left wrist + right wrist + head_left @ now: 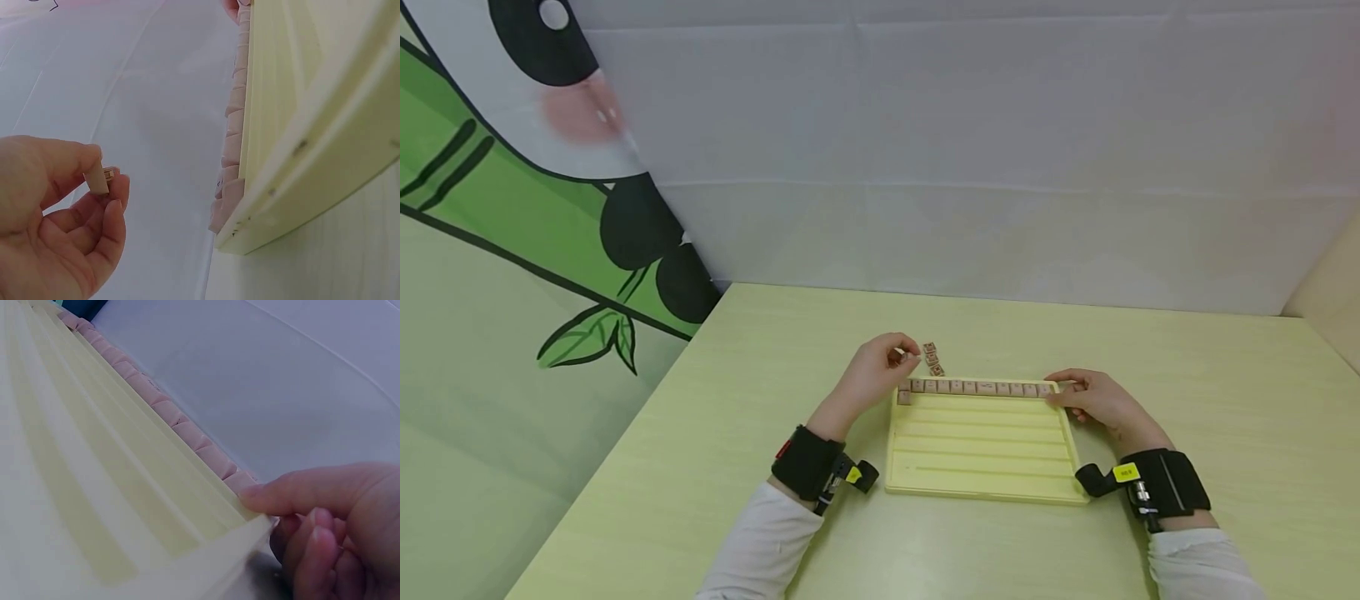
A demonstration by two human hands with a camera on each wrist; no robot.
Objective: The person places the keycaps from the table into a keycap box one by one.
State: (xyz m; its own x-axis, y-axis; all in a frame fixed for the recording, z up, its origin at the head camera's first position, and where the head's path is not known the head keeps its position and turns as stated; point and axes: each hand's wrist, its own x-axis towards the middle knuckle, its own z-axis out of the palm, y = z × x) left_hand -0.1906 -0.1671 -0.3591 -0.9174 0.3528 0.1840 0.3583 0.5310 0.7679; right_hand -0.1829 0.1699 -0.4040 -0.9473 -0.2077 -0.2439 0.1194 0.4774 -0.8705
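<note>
A pale yellow ridged tray [988, 450] lies on the table. Along its far edge runs a row of small pinkish-brown tiles [981, 387], and a single tile [904, 398] sits below the row's left end. Above the tray's far left corner, my left hand [880, 367] pinches a small tile [95, 179] between thumb and fingers; a patterned face shows in the left wrist view. My right hand [1101, 400] holds the tray's far right corner, its thumb [265, 499] on top by the last tile and the other fingers curled beside the rim.
Several loose tiles [932, 358] with dark markings stand in a short line just beyond the tray, close to my left fingertips. The pale table [775, 350] meets a white cloth wall [970, 233] at the back. A cartoon-printed panel [550, 250] stands at the left.
</note>
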